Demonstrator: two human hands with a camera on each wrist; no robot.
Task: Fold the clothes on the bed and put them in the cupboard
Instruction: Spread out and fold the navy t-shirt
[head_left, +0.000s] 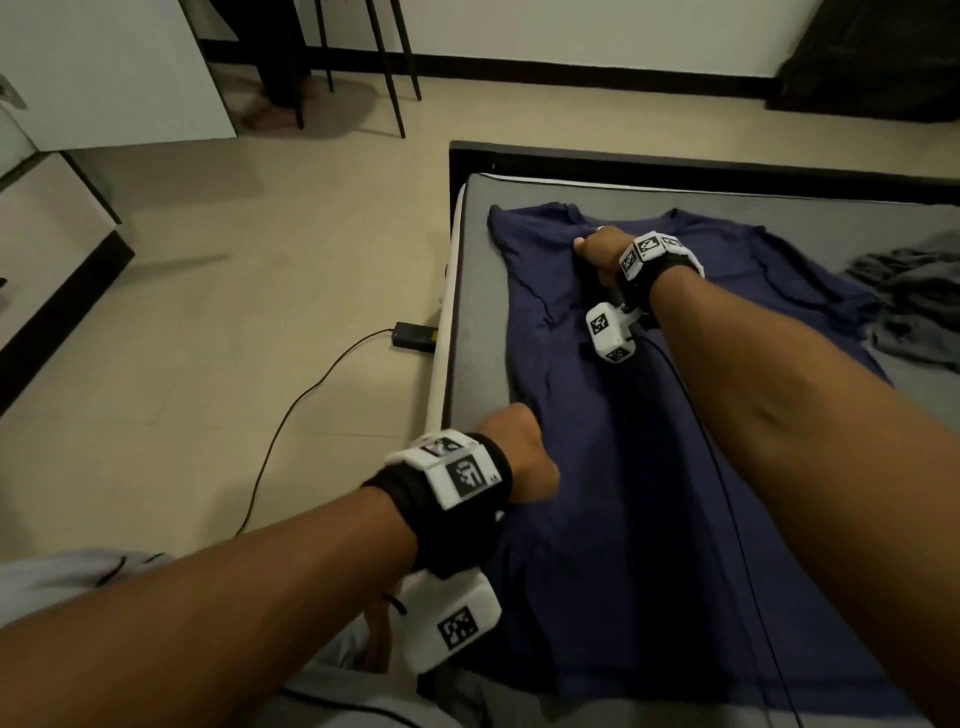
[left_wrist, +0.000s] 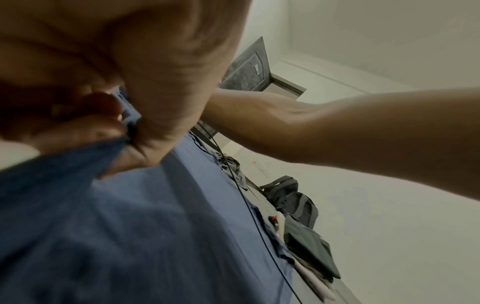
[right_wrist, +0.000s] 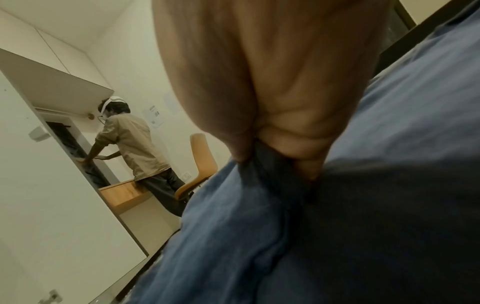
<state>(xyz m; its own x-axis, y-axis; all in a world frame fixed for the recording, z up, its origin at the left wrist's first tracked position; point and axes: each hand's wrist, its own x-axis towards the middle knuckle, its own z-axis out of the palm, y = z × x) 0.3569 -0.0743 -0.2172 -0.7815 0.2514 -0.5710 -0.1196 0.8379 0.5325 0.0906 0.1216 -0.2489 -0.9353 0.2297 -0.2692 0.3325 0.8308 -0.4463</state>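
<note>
Handling: navy T-shirt (head_left: 649, 467) on bed (head_left: 478, 291), soft, light, limp; grab edges/seams.
Left hand (head_left: 519, 457): pinching side edge.
Right hand (head_left: 597, 249): bunching fabric near collar, prob.
</note>
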